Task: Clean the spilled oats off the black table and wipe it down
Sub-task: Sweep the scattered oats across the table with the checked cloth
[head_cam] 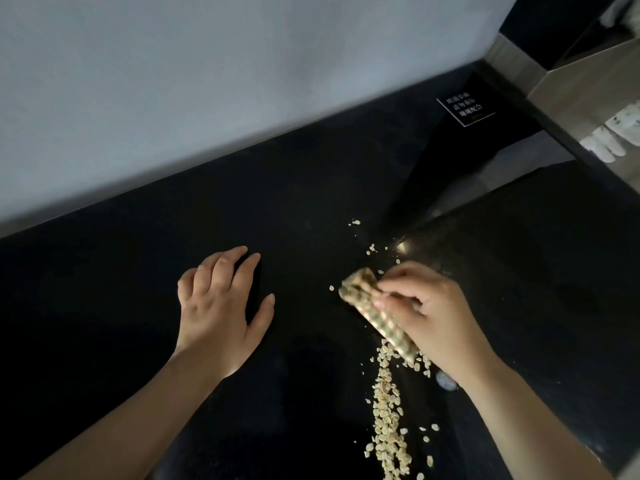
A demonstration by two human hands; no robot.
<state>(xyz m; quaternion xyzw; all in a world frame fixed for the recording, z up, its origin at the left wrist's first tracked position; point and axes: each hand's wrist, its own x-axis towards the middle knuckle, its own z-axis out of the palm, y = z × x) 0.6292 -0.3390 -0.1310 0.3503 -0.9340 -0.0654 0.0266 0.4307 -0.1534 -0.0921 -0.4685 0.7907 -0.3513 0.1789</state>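
Oats (pixel 386 415) lie nearest, heaped in a narrow band on the black surface (pixel 294 209) that runs from the near edge up toward the right hand (pixel 438 317); a few stray flakes sit farther off, scattered beyond that hand toward the far right; the right hand's grip is closed on a folded, patterned cloth (pixel 370 308), fingers curled over its upper end, the cloth's long edge pressed down on the surface with its near end touching the top of the oat band; the left hand (pixel 221 306) rests flat on the surface to the left, well apart from the oats, fingers spread and holding nothing; a pale wall (pixel 207 81) borders the far side; a small dark sign (pixel 465 107) with white characters lies at the far right.
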